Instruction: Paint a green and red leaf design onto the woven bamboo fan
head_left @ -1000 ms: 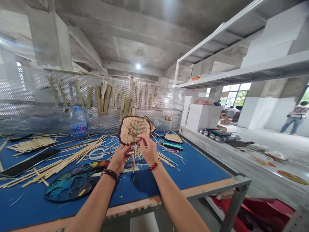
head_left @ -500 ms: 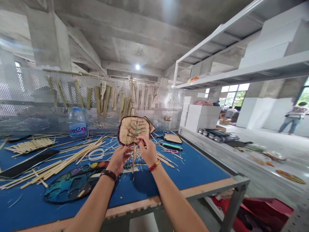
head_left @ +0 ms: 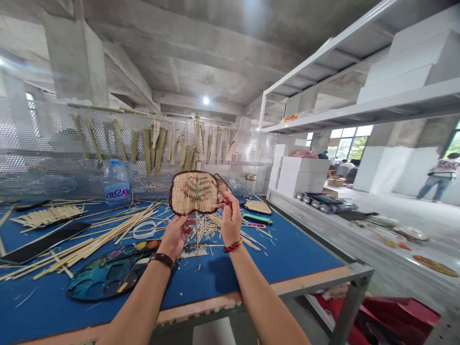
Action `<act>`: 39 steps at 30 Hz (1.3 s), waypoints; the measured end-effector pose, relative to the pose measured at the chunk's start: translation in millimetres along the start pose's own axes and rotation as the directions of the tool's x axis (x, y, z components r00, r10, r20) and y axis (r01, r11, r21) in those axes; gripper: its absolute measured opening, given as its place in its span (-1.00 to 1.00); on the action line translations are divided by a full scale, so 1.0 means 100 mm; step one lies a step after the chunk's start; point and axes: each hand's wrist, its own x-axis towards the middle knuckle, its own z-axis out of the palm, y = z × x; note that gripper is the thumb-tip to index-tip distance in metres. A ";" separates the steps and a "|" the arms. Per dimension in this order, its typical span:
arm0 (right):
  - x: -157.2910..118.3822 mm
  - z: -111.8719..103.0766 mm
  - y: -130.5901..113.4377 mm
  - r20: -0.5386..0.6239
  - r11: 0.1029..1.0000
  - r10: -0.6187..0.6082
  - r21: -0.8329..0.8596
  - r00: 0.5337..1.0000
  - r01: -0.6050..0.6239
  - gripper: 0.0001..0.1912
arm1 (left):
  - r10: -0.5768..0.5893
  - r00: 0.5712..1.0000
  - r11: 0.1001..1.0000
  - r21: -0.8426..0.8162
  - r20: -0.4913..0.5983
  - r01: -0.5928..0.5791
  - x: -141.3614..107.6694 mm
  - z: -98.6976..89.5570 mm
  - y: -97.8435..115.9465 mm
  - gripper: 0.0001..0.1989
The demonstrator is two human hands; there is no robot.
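Note:
A woven fan (head_left: 194, 192) with a dark brown border, a painted plant-like pattern and a thin stick handle stands upright above the blue table. My left hand (head_left: 176, 235) grips its lower edge near the handle, thumb in front. My right hand (head_left: 230, 213) is at the fan's right edge with its fingers pinched together; a small thin piece seems to be between them, too small to make out. Behind the fan's right side another dark-edged woven piece (head_left: 223, 183) is partly hidden.
Bamboo strips (head_left: 104, 239) and a paint palette (head_left: 104, 273) cover the left of the blue table (head_left: 287, 258). Around them are a water bottle (head_left: 117, 184), white tape ring (head_left: 144, 230), green cutter (head_left: 258, 219), glass jar (head_left: 250, 187) and woven piece (head_left: 258, 206). Two people are far right.
My right hand has moved right, from the front of the fan to its right edge, uncovering the painted pattern. The fan has shifted slightly left and turned a little.

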 end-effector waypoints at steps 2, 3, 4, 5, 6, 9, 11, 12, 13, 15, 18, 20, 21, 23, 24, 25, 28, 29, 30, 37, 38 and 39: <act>0.03 0.00 0.05 -0.024 0.998 0.053 0.024 0.998 -0.053 -0.60 | 0.022 1.000 0.999 -0.048 -0.015 -0.023 0.00 -0.01 0.02 -0.88; 0.04 0.00 0.08 -0.029 0.996 0.087 0.026 0.996 -0.087 -0.59 | 0.033 0.999 0.997 -0.073 -0.021 -0.035 0.00 -0.02 0.04 -0.88; 0.05 0.00 0.10 -0.022 0.991 0.129 0.021 0.991 -0.129 -0.59 | 0.043 0.999 0.994 -0.099 -0.026 -0.046 0.01 -0.03 0.06 -0.89; 0.06 0.01 0.13 0.001 0.984 0.181 0.008 0.984 -0.181 -0.59 | 0.051 0.998 0.991 -0.124 -0.030 -0.055 0.01 -0.04 0.08 -0.89; 0.06 0.02 0.16 0.040 0.970 0.242 -0.014 0.970 -0.241 -0.60 | 0.058 0.998 0.987 -0.148 -0.032 -0.062 0.01 -0.06 0.09 -0.89; 0.01 0.09 0.25 0.215 0.906 0.421 -0.140 0.881 -0.399 -0.62 | 0.066 0.997 0.975 -0.208 -0.031 -0.071 0.03 -0.10 0.14 -0.87; -0.06 0.16 0.30 0.320 0.886 0.461 -0.212 0.828 -0.412 -0.63 | 0.065 0.998 0.970 -0.232 -0.025 -0.069 0.04 -0.12 0.16 -0.85; -0.10 0.20 0.33 0.360 0.889 0.456 -0.226 0.814 -0.399 -0.63 | 0.063 0.998 0.969 -0.239 -0.021 -0.066 0.04 -0.12 0.17 -0.84; -0.14 0.24 0.36 0.394 0.896 0.443 -0.223 0.805 -0.384 -0.63 | 0.060 0.998 0.968 -0.243 -0.015 -0.062 0.03 -0.12 0.17 -0.83; -0.22 0.31 0.42 0.444 0.912 0.410 -0.179 0.796 -0.370 -0.61 | 0.055 0.998 0.968 -0.245 -0.002 -0.054 0.03 -0.11 0.18 -0.83; -0.31 0.37 0.49 0.496 0.923 0.370 -0.102 0.786 -0.370 -0.60 | 0.048 0.999 0.970 -0.238 0.015 -0.043 0.00 -0.09 0.18 -0.85; -0.33 0.39 0.51 0.506 0.927 0.356 -0.083 0.786 -0.367 -0.60 | 0.043 0.999 0.973 -0.227 0.027 -0.036 -0.01 -0.07 0.18 -0.86; -0.33 0.39 0.50 0.503 0.928 0.355 -0.083 0.788 -0.364 -0.60 | 0.040 0.999 0.975 -0.219 0.033 -0.032 -0.01 -0.07 0.18 -0.87; -0.32 0.39 0.47 0.491 0.931 0.351 -0.090 0.797 -0.354 -0.60 | 0.035 0.999 0.979 -0.202 0.041 -0.026 -0.01 -0.07 0.17 -0.88; -0.31 0.39 0.45 0.490 0.933 0.348 -0.096 0.800 -0.347 -0.59 | 0.034 0.998 0.981 -0.194 0.045 -0.025 -0.01 -0.07 0.17 -0.89; -0.31 0.39 0.42 0.494 0.935 0.344 -0.102 0.798 -0.340 -0.59 | 0.034 0.998 0.982 -0.187 0.048 -0.025 -0.01 -0.07 0.16 -0.89; -0.31 0.40 0.36 0.531 0.947 0.316 -0.125 0.786 -0.295 -0.58 | 0.047 0.998 0.984 -0.176 0.052 -0.037 -0.02 -0.05 0.15 -0.90; -0.32 0.40 0.35 0.548 0.954 0.297 -0.136 0.782 -0.268 -0.57 | 0.054 0.997 0.984 -0.175 0.054 -0.043 -0.03 -0.03 0.15 -0.90; -0.34 0.40 0.34 0.563 0.960 0.279 -0.144 0.778 -0.240 -0.56 | 0.061 0.997 0.983 -0.176 0.055 -0.050 -0.03 -0.02 0.15 -0.90; -0.41 0.43 0.41 0.536 0.951 0.300 -0.098 0.789 -0.294 -0.58 | 0.075 0.992 0.979 -0.194 0.097 -0.055 -0.08 0.03 0.17 -0.91; -0.41 0.44 0.41 0.525 0.945 0.313 -0.090 0.791 -0.315 -0.61 | 0.078 0.992 0.978 -0.202 0.103 -0.056 -0.08 0.03 0.19 -0.92; -0.42 0.44 0.40 0.520 0.939 0.327 -0.087 0.789 -0.332 -0.65 | 0.084 0.991 0.975 -0.212 0.104 -0.061 -0.08 0.02 0.20 -0.92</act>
